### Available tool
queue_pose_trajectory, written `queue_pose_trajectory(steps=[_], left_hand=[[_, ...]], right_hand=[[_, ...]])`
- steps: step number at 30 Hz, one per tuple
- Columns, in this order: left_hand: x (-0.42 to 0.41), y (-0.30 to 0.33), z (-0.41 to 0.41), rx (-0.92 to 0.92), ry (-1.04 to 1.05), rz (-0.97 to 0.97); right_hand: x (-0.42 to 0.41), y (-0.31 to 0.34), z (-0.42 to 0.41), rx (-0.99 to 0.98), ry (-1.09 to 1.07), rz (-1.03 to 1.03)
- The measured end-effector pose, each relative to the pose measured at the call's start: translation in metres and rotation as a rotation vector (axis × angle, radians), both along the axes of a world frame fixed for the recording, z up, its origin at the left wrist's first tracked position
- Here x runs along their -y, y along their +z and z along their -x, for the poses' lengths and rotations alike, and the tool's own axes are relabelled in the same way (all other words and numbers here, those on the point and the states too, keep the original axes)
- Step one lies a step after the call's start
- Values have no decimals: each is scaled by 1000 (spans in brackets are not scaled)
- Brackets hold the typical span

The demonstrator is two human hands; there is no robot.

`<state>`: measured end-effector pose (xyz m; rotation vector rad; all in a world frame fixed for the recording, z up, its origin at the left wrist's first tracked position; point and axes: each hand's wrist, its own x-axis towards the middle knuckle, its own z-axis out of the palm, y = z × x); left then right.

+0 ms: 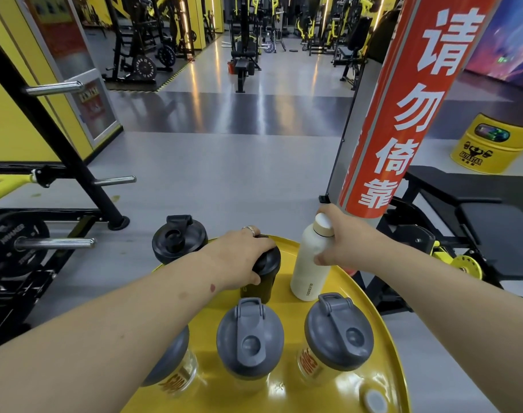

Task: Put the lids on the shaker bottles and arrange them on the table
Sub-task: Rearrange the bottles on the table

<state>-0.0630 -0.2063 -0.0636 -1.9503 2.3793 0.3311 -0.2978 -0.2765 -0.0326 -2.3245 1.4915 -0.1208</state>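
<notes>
A round yellow table [373, 317] holds several shaker bottles. My left hand [239, 257] grips the lid of a black shaker bottle [263, 281] at the table's far middle. My right hand [340, 239] is wrapped around the neck of a tall white bottle [306, 263] with a pale cap, standing upright at the far right. Another black shaker [176, 239] with its lid on stands at the far left edge. Three clear shakers with grey lids stand in a near row: left [170, 359] partly hidden by my forearm, middle [249, 338], right [337, 335].
A small white round cap [374, 400] lies on the table's near right. A red pillar [403, 108] with white characters rises just behind the table. A weight rack with plates [16, 242] stands left, a black bench [468, 210] right, grey gym floor beyond.
</notes>
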Motion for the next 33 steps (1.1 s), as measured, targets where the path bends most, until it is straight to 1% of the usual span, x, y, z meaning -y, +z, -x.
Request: queue_pose_trajectory(steps=[4, 7, 10, 14, 16, 19, 25, 27, 30, 33], left_hand=[[-2, -4, -3, -39, 10, 8], [-5, 0, -5, -58, 30, -45], [-14, 13, -10, -147, 59, -34], [-34, 39, -20, -206, 69, 37], [-47, 48, -25, -193, 61, 50], [-69, 52, -31, -165, 55, 51], [-112, 49, -50, -145, 103, -25], [-125, 50, -58, -131, 120, -64], [-144, 52, -64, -54, 124, -142], [-165, 50, -66, 24, 122, -207]], right_hand=[[0, -1, 2, 16, -7, 8], [-1, -1, 2, 30, -8, 6], [-4, 3, 0, 82, -16, 6], [-13, 10, -8, 77, 31, 127], [-20, 13, -16, 72, 65, 186], [-33, 16, -29, 59, 118, 216], [-65, 17, -40, 34, 199, 243], [-82, 18, -41, 21, 210, 224], [-111, 21, -42, 52, 237, 178], [-145, 25, -46, 65, 302, 73]])
